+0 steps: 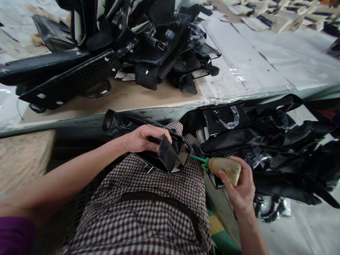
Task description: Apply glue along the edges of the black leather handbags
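My left hand [145, 138] is closed on a black handbag piece [166, 154] resting on my lap over a checked apron [148, 209]; a black flap folds out under my fingers. My right hand [240, 187] grips a tan squeeze bottle [225, 169] whose green nozzle [198, 158] points left toward the bag piece, almost touching its edge.
A heap of black bags and straps [127, 46] lies on the worktable [132, 97] ahead. More black bags [265, 141] are piled at my right on the floor. White sheets [265, 60] cover the table's right part. A wooden surface [23, 156] is at left.
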The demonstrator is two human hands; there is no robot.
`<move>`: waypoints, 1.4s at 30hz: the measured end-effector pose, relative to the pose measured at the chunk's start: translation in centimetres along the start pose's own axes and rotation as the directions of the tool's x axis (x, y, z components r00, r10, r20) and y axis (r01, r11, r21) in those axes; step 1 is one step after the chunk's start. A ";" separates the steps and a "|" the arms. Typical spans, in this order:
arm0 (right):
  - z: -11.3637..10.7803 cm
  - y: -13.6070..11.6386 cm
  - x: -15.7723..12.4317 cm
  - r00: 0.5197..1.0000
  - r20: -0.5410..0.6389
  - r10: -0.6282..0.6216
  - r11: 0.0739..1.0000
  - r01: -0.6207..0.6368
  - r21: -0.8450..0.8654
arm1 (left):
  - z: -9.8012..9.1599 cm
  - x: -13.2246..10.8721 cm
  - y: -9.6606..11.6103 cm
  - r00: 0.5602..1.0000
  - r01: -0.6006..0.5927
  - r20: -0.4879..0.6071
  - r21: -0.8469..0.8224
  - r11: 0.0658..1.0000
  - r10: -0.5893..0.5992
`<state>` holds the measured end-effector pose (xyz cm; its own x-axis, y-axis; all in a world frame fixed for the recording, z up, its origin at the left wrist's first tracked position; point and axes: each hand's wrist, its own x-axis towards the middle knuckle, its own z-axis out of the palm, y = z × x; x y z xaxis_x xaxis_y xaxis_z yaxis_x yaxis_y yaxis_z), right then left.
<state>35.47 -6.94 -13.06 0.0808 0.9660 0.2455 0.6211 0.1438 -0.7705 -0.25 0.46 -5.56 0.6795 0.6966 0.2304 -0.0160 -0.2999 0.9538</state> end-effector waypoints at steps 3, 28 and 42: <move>-0.1 0.0 -0.2 1.000 0.027 -0.001 1.000 0.001 0.025 | 0.0 0.0 0.0 1.000 0.003 0.006 0.001 1.000 -0.003; -0.6 -1.1 -3.5 0.945 0.125 0.304 0.941 -0.318 0.119 | 1.2 -1.4 0.6 0.998 -0.054 -0.024 0.061 0.997 0.055; 0.1 -0.9 -5.8 0.901 0.171 0.399 0.863 -0.433 0.260 | 1.5 -2.1 0.5 0.995 -0.098 -0.024 0.067 0.993 0.100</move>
<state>34.39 -12.63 -13.79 0.1872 0.9642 -0.1876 0.2982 -0.2378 -0.9244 -0.57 -2.09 -5.87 0.6569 0.6785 0.3289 -0.0335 -0.4095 0.9117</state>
